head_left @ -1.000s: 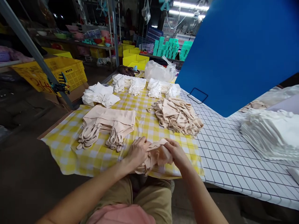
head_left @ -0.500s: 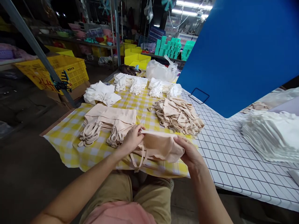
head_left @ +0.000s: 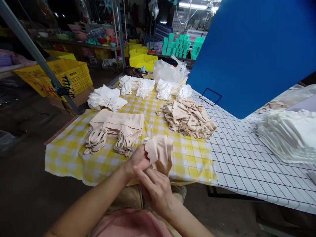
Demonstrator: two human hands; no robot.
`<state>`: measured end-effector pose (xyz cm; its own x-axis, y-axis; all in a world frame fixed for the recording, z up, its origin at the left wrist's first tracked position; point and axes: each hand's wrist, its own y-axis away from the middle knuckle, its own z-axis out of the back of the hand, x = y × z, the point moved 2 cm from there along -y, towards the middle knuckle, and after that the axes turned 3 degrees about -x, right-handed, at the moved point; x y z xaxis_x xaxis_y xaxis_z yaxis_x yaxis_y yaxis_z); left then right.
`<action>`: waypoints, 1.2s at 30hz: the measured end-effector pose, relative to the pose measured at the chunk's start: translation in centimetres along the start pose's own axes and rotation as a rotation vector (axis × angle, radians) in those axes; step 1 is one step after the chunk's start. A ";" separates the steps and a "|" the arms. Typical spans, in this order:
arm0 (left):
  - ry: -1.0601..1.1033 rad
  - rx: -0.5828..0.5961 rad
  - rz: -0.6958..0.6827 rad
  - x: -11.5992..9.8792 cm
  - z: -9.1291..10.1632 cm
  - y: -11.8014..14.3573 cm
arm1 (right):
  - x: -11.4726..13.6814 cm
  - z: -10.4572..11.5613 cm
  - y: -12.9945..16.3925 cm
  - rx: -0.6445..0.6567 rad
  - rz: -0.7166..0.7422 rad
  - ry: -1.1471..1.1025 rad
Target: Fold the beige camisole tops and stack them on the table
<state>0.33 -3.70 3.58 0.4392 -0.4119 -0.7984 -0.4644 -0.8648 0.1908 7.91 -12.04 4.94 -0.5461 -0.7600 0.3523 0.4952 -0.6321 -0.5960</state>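
My left hand is pinching the beige garment by its scalloped edge, and my right hand sits just under it, fingers curled up against the lower folds, so both hands are closed on the same piece. It hangs right at the near edge of the tabletop, over the yellow checked cloth and above my lap.

This stuff is super light and floppy, I'd say thin stretchy knit, no stiffness at all. It bunches and slides on itself, so grabbing the middle just gives you a wad. Best hold looks like the scalloped hem or a seam corner, pinched between thumb and fingers, with the other hand smoothing the loose part. Nothing fragile about it, though the straps probably tangle easily.

Compared with half a second ago: back then I had it stretched wide between both hands, left at one end and right at the other, a strap dangling below. Now it's folded narrow and upright, and my right hand has come in underneath, close to my body.

Around it: the flat beige stack with looped straps just left, the messier beige heap further back right, white bundles beyond, and a white pile off to the right under the blue board.
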 end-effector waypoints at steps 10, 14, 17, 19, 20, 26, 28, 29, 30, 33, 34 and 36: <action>0.478 0.106 0.088 -3.3 0.9 1.6 | -6.9 1.8 0.1 -0.140 -0.871 -0.778; 0.576 0.178 0.050 -4.1 1.2 1.7 | -7.5 1.4 0.7 -0.255 -1.043 -1.060; 0.540 0.074 0.074 -4.2 1.6 1.3 | -7.5 1.6 1.0 -0.251 -1.064 -1.100; 0.504 -0.060 0.082 -3.9 1.8 0.9 | -7.3 1.9 1.1 -0.132 -0.997 -1.061; 0.492 -0.125 0.071 -3.8 1.9 0.7 | -7.0 1.9 1.1 -0.029 -0.946 -1.037; 0.423 -0.135 0.189 -2.2 0.8 1.6 | -6.0 1.6 0.9 0.231 -0.786 -0.667; 0.388 -0.106 0.246 -1.4 0.6 2.4 | -6.2 1.4 0.5 0.167 -0.823 -0.665; 0.368 -0.094 0.258 -1.1 0.5 2.8 | -6.3 1.3 0.3 0.123 -0.857 -0.781; 0.346 -0.082 0.260 -0.8 0.6 3.2 | -6.5 1.3 0.0 0.066 -0.895 -0.957; 0.276 -0.073 0.234 -0.4 1.2 4.3 | -6.9 1.2 -0.4 -0.134 -0.996 -1.548; 0.247 -0.079 0.215 -0.4 1.5 4.7 | -7.1 1.2 -0.4 -0.177 -1.027 -1.644; 0.166 -0.082 0.177 -0.5 2.4 5.5 | -7.5 1.4 -0.2 -0.214 -1.111 -1.687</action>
<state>-4.28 -7.60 3.69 0.4804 -0.5945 -0.6449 -0.4844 -0.7928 0.3699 12.85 -6.47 3.42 0.6129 0.4309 0.6623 0.3166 -0.9019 0.2938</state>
